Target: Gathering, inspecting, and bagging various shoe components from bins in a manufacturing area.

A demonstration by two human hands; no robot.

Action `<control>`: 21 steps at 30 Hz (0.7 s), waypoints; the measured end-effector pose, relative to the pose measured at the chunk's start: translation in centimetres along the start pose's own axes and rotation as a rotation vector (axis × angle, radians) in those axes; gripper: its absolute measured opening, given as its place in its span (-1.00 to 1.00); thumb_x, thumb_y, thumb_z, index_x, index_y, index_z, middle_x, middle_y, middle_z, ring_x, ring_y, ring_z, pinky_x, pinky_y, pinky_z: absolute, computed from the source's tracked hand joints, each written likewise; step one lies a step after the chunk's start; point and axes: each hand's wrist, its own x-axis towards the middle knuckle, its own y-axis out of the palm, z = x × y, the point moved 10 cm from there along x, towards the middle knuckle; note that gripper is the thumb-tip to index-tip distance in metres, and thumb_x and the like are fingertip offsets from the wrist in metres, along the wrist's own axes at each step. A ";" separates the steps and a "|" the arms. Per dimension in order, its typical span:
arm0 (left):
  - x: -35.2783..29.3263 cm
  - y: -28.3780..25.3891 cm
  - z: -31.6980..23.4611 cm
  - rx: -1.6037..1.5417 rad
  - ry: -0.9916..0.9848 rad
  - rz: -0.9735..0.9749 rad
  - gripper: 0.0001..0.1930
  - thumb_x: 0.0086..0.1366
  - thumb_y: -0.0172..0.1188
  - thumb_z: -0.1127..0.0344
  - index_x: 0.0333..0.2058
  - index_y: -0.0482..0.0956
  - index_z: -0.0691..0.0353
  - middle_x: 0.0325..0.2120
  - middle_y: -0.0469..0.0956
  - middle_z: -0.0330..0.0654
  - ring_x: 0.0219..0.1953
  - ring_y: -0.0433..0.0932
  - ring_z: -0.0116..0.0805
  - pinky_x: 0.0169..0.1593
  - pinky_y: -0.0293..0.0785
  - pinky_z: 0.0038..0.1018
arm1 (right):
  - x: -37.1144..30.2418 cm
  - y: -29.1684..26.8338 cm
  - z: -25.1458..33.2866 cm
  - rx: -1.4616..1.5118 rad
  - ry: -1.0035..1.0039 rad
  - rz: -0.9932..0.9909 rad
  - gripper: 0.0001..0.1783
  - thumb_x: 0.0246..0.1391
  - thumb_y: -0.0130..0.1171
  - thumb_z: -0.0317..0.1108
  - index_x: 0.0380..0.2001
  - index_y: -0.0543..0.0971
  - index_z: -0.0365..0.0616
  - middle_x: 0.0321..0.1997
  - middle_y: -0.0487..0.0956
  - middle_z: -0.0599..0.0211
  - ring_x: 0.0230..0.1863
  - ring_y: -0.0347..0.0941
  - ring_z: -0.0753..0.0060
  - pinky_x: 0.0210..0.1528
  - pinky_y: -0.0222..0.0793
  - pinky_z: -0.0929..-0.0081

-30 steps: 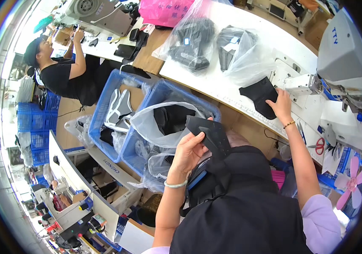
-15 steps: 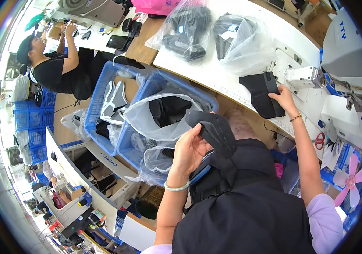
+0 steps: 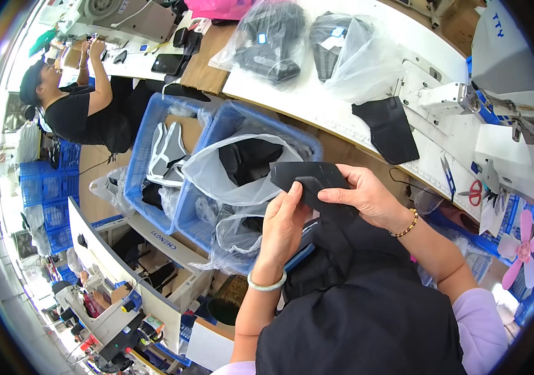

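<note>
Took black piece (image 3: pixel 292 174) as clock centre. Saw co-worker (image 3: pixel 85 112) between 9 and 10, with raised arms. Had gray-white parts (image 3: pixel 172 164) in blue crate (image 3: pixel 142 155) at 9; nearer, also at 9, noted white plastic bag (image 3: pixel 207 178) with dark contents. Found left hand (image 3: pixel 281 222) at 7, pinched nearly closed on black piece's lower-left edge, with thumb flat on near face; couldn't tell exact finger placement behind. Saw black piece held up between both hands, well off table (image 3: pixel 317 111). Found right hand (image 3: pixel 367 194) at 3, closed on right end, with thumb across near face and index finger along top edge. Saw black panel (image 3: pixel 389 131) flat on table at 2, untouched. Noted red-handled scissors (image 3: pixel 475 192) at 3, pink fan (image 3: pixel 522 251) between 3 and 4.
</note>
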 end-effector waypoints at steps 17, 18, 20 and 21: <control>-1.1 -1.3 0.3 -0.065 -0.040 -0.111 -0.85 0.26 0.03 0.35 -0.29 0.48 0.32 -0.37 0.55 -0.20 -0.37 0.52 -0.49 -0.26 0.43 -0.59 | -0.4 1.3 -2.7 0.208 0.062 0.070 -0.75 -0.02 0.16 -0.51 -0.21 0.52 -0.28 -0.27 0.57 0.36 -0.28 0.46 0.67 -0.18 0.38 0.67; -1.1 -1.6 0.6 -0.087 -0.048 -0.141 -0.85 0.26 0.03 0.35 -0.29 0.48 0.32 -0.37 0.55 -0.19 -0.37 0.53 -0.48 -0.27 0.44 -0.58 | -0.3 1.4 -2.7 0.224 0.057 0.090 -0.75 -0.02 0.16 -0.51 -0.20 0.51 -0.29 -0.26 0.57 0.36 -0.27 0.46 0.66 -0.17 0.38 0.66; -1.2 -1.7 0.8 -0.109 -0.058 -0.167 -0.85 0.25 0.04 0.35 -0.30 0.48 0.32 -0.38 0.55 -0.19 -0.38 0.53 -0.47 -0.28 0.44 -0.57 | -0.2 1.3 -3.1 0.248 0.068 0.105 -0.75 -0.01 0.15 -0.50 -0.20 0.51 -0.29 -0.26 0.56 0.35 -0.26 0.45 0.66 -0.16 0.37 0.66; -1.2 -1.7 0.9 -0.111 -0.069 -0.172 -0.84 0.25 0.04 0.34 -0.30 0.48 0.32 -0.38 0.55 -0.18 -0.39 0.53 -0.46 -0.29 0.45 -0.57 | -0.1 1.4 -3.3 0.273 0.081 0.122 -0.75 -0.01 0.15 -0.50 -0.20 0.51 -0.29 -0.26 0.56 0.35 -0.26 0.45 0.65 -0.15 0.37 0.65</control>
